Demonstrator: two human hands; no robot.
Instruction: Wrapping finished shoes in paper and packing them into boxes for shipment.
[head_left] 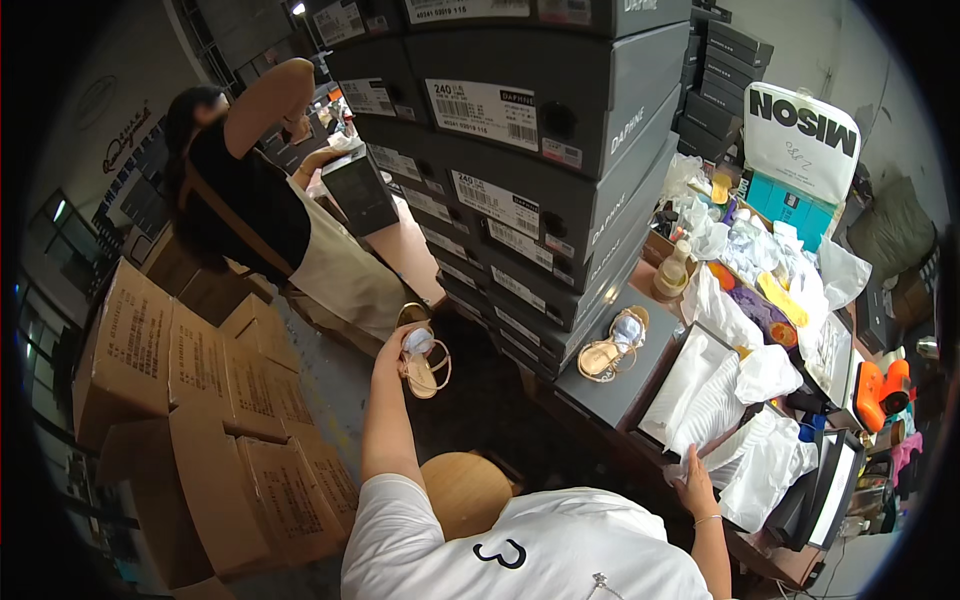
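My left hand (392, 347) is closed round a strappy sandal (424, 374) with a tan insole and a pale wad of stuffing in it, held out to the left over the floor. A matching sandal (600, 358), also stuffed, rests on a dark grey shoebox lid (590, 398) on the bench. My right hand (695, 490) is at the near edge of an open shoebox (650, 443), its fingers pinched on the white tissue paper (700, 400) that lines the box. Part of the fingers is hidden by the paper.
Tall stacks of grey shoeboxes (600, 130) stand in front. A co-worker (270, 200) in an apron handles a box at the far left. Brown cartons (230, 420) line the left; a round wooden stool (466, 492) is near me. Paper, bottles and an orange tape dispenser (880, 393) crowd the right.
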